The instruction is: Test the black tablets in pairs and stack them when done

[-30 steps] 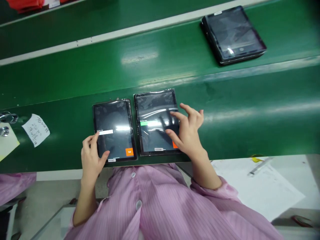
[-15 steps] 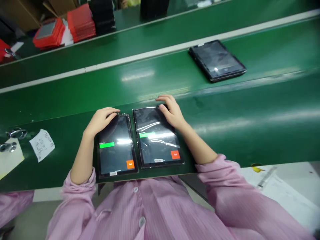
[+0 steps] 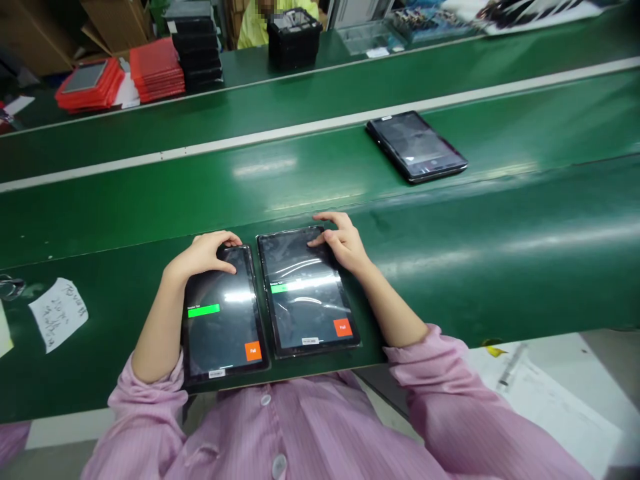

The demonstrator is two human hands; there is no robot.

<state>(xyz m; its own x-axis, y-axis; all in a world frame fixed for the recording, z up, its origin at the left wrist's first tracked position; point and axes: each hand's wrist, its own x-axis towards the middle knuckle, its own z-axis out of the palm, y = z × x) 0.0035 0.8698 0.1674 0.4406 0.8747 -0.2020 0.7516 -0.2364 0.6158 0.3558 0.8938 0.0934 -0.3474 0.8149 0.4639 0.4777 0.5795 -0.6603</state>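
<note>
On the bench (image 3: 500,260), I see the left tablet (image 3: 227,340) just beside the right tablet (image 3: 310,310). Behind them, to the right, lies a third tablet (image 3: 417,143); to their left lies a paper note (image 3: 59,313). Farther behind, one pile (image 3: 156,72) stands left of a stack (image 3: 199,57).

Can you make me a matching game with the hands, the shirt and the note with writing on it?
Things:
1. Left hand
2. Shirt
3. Note
4. Right hand

Matches:
A. White
B. At the top part of the right tablet
C. At the top part of the left tablet
D. Pink

Right pairs: 1-C, 2-D, 3-A, 4-B
</note>
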